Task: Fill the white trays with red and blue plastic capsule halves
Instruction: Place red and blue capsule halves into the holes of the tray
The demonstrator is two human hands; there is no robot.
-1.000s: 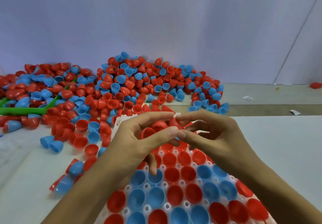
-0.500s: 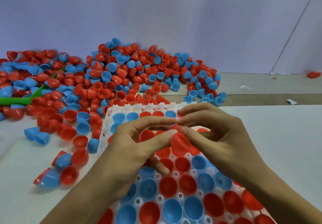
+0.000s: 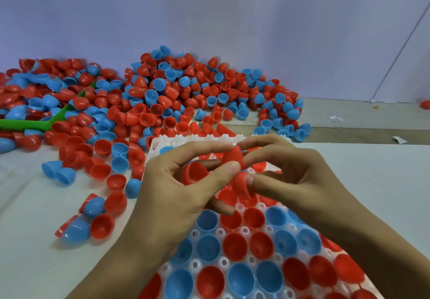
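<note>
Over the far end of the white tray, the left hand and right hand both pinch nested red capsule halves; pulled apart crookedly, one could spring loose and knock seated halves from their cups

White tray, red and blue capsule halves – mixed, green scoop

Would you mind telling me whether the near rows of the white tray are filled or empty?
Filled: every near pocket of the tray holds a red or blue half, open side up.
</note>
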